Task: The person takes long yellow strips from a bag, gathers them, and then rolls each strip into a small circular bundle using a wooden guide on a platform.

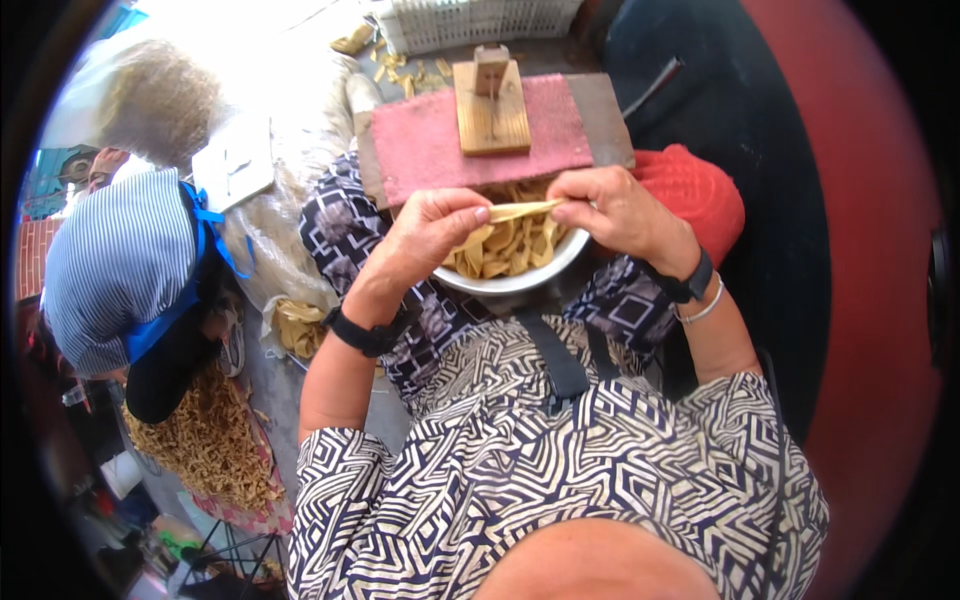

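A pale yellow strip point(525, 210) of what looks like dried plant or food material stretches between my two hands. One end is pinched by thumb and fingers of my left hand point(435, 225); my right hand point(619, 210) grips the other. Just beneath is a metal bowl point(487, 286) between my knees, holding many similar yellow pieces point(510, 251). Beyond the bowl, a wooden board point(609, 112) is partly covered with pink cloth point(416, 142). On that cloth sits a small wooden block fixture point(491, 112) with an upright piece.
Left, a person in a striped garment point(127, 262) bends beside a heap of brown shreds point(210, 442). Plastic bags point(296, 330) with yellow pieces lie near my left leg. A white plastic crate point(472, 26) stands at the back, and red cloth point(690, 195) covers my right knee.
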The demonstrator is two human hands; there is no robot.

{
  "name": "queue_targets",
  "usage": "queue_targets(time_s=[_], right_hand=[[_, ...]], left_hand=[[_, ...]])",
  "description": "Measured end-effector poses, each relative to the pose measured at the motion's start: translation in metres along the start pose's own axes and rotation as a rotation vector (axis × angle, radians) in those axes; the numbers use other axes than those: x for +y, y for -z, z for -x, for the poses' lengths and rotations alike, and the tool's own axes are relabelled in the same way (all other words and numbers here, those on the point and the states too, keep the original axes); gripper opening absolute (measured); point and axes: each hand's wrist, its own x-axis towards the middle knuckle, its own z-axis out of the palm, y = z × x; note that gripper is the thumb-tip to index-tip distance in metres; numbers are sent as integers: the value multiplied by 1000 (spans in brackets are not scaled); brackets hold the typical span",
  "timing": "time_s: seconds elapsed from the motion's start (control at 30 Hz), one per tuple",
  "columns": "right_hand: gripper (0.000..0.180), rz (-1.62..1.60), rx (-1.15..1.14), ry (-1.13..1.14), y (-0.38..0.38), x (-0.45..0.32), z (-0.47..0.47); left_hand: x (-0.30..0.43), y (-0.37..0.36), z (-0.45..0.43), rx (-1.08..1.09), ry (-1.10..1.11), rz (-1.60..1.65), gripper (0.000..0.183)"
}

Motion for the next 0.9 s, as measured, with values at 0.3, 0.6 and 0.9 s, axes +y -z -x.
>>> queue_targets(time_s=[0.3,0.6,0.9], right_hand=[[17,-381,294,-112,306,2,-236],[14,-255,434,-84,371,64,-346],[17,93,443,50,445,54,-379]], left_hand=[[305,38,-274,273,-97,-266,25],[343,83,-422,354,-170,-302,22],[418,73,-464,424,-215,-589,30]])
